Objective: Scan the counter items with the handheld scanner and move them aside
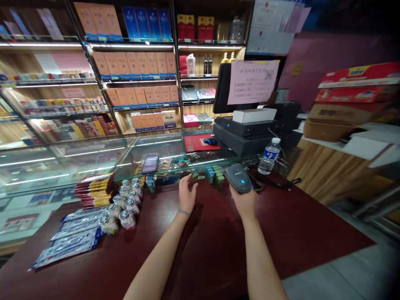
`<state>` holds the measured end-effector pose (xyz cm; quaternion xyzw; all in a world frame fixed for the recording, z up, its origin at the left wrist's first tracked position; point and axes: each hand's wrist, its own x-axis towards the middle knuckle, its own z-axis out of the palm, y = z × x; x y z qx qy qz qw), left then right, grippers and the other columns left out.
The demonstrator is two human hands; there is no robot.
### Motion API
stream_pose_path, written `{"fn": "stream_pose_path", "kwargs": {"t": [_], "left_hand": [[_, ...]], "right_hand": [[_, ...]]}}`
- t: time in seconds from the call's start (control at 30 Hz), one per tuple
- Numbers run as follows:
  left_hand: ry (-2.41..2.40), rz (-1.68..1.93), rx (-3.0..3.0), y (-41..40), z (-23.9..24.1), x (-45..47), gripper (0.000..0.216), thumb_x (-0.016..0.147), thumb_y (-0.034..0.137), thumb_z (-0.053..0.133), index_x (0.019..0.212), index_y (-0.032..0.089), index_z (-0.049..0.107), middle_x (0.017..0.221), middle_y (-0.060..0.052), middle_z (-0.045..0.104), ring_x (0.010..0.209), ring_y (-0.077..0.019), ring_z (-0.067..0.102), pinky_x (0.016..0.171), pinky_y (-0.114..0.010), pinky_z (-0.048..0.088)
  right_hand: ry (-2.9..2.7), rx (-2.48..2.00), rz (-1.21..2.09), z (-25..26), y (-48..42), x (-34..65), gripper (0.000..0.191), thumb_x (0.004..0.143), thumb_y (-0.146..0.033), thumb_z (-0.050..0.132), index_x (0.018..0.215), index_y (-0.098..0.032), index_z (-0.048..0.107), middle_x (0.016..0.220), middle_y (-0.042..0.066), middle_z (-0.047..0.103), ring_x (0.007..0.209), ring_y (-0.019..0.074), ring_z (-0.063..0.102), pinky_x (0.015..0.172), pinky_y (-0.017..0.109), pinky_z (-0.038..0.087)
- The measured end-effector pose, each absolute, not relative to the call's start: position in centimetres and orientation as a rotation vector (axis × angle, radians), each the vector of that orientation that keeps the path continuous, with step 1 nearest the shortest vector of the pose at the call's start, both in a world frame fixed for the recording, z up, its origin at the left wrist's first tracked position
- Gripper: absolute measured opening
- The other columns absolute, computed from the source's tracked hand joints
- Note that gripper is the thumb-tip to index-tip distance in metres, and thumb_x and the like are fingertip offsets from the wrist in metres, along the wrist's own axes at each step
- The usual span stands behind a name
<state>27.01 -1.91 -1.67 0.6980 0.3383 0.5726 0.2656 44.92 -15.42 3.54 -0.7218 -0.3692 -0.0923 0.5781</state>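
Progress, as it reads from here: the barcode scanner (239,178) is up off the counter (218,250) and in your grip, but nothing sits in front of its window and neither hand has any of the goods. Which goods have been under it, I cannot tell.

- Right hand (245,200), at 1 o'clock: clamped round the scanner's handle, fingers hidden under the body. The head points away from you toward 12, a small blue light showing on top. A dark phone (256,183) lies on the counter just beside it at 2
- Left hand (186,193), at 12 o'clock: open and empty, fingers loosely apart and slightly curled, palm turned inward. It hangs near the front edge of the glass case (93,158); whether it touches the counter I cannot tell
- Between your two hands, a little farther out: a row of small green boxes (215,174) against the glass, near both hands, touched by neither
- At 10 o'clock: a cluster of small jars (128,204), then stacked red-and-yellow bars (93,189); at 9, blue-and-white packets (75,241) laid in rows. All well apart from your hands
- At 1 to 2 o'clock, beyond the scanner: a water bottle (269,156) upright on the case, the till (246,133) behind it
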Motion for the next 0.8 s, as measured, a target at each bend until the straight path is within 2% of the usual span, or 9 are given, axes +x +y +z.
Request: {"fn": "stream_pose_path", "kwargs": {"t": [0.17, 0.4, 0.63, 0.8], "left_hand": [[0.827, 1.414, 1.929, -2.5, -2.7, 32.6, 0.052, 0.089, 0.019, 0.061, 0.140, 0.026, 0.052, 0.130, -0.011, 0.054, 0.123, -0.0234, 0.054, 0.110, -0.043, 0.044], [0.911, 1.382, 1.942, -0.7, -4.2, 36.5, 0.057, 0.086, 0.014, 0.063, 0.142, 0.023, 0.053, 0.125, -0.012, 0.049, 0.121, -0.0249, 0.053, 0.111, -0.046, 0.042], [0.926, 1.446, 1.915, -0.4, -4.2, 36.5, 0.036, 0.086, 0.016, 0.064, 0.121, 0.024, 0.068, 0.124, -0.010, 0.050, 0.117, -0.0238, 0.055, 0.107, -0.044, 0.046], [0.918, 1.465, 1.867, -0.9, -3.7, 36.4, 0.026, 0.085, 0.017, 0.068, 0.110, 0.024, 0.073, 0.120, -0.009, 0.053, 0.115, -0.0231, 0.057, 0.104, -0.041, 0.048]], "right_hand": [[-0.732, -1.688, -0.204, 3.6, -16.0, 45.9, 0.048, 0.074, -0.057, 0.065, 0.098, -0.016, 0.070, 0.076, 0.013, 0.075, 0.076, 0.0316, 0.072, 0.065, 0.039, 0.055], [-0.700, -1.676, -0.165, 2.6, -15.8, 46.6, 0.053, 0.073, -0.060, 0.066, 0.102, -0.016, 0.069, 0.076, 0.012, 0.075, 0.072, 0.0308, 0.072, 0.064, 0.039, 0.055], [-0.741, -1.646, -0.139, 2.9, -15.8, 46.1, 0.043, 0.074, -0.056, 0.066, 0.093, -0.018, 0.069, 0.079, 0.012, 0.075, 0.082, 0.0315, 0.073, 0.069, 0.039, 0.056], [-0.735, -1.640, -0.119, 2.9, -15.6, 45.9, 0.044, 0.074, -0.058, 0.066, 0.093, -0.018, 0.068, 0.076, 0.012, 0.074, 0.076, 0.0306, 0.072, 0.067, 0.039, 0.056]]}}
